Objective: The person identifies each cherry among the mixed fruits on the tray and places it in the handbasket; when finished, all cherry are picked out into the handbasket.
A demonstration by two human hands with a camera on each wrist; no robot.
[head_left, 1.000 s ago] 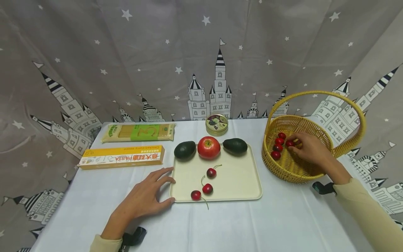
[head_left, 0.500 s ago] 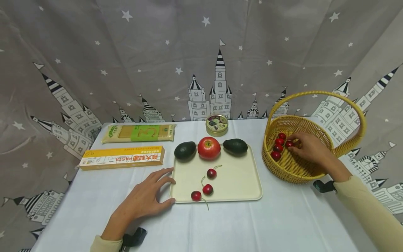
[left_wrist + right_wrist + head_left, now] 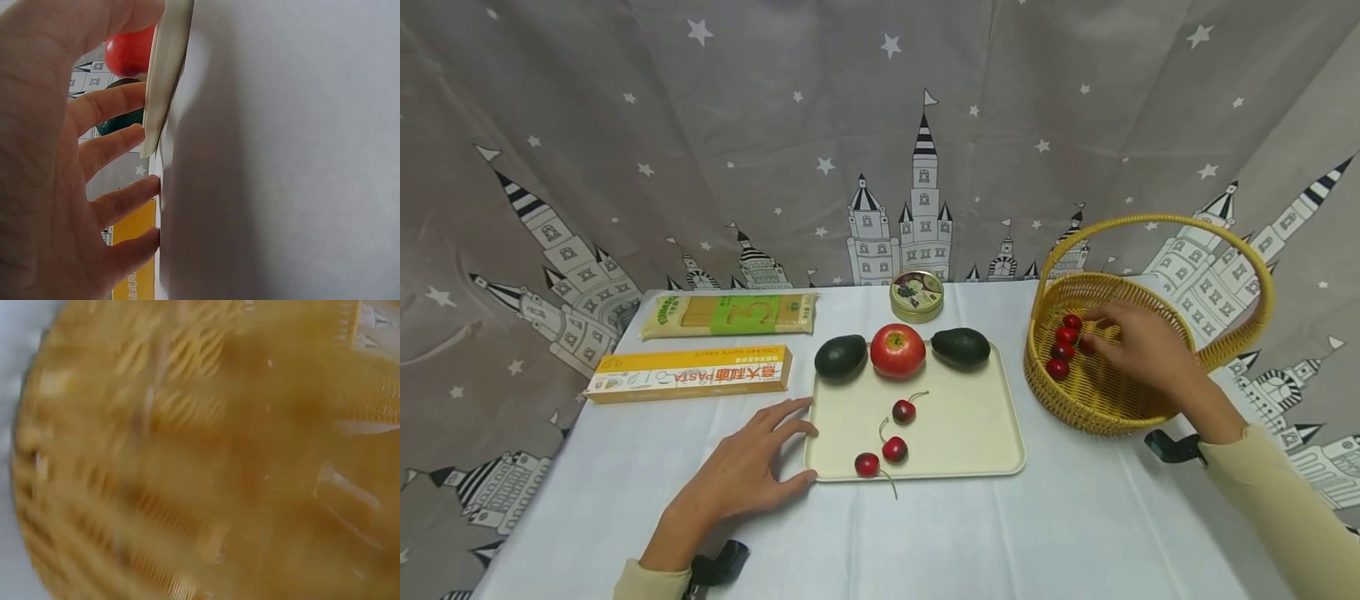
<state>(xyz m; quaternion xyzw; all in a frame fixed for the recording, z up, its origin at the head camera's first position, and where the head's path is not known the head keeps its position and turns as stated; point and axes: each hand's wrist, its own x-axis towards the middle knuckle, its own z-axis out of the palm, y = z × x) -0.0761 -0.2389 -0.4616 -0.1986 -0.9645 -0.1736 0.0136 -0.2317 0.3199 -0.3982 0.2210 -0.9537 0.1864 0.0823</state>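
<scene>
- Glossy red round cherry [image 3: 1086, 343]: inside the yellow woven basket with hoop handle [image 3: 1067, 410], at the right hand's [image 3: 1138, 342] thumb tip, beside four other red cherries [image 3: 1062, 351].
- Right hand: extended into the basket, thumb and forefinger apart; right wrist view blurred.
- Left hand [image 3: 748, 462]: fingers spread, touching the cream rectangular tray's [image 3: 966, 417] left edge.
- Change from half a second earlier: right forefinger has lifted off the cherry.

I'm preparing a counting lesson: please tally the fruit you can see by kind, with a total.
Glossy red round cherries: 8 (3 on the cream rectangular tray, 5 in the yellow woven basket)
Dark green oval avocados: 2
Large round red apple-like fruit: 1
Total visible: 11; the right hand may hide more
</scene>
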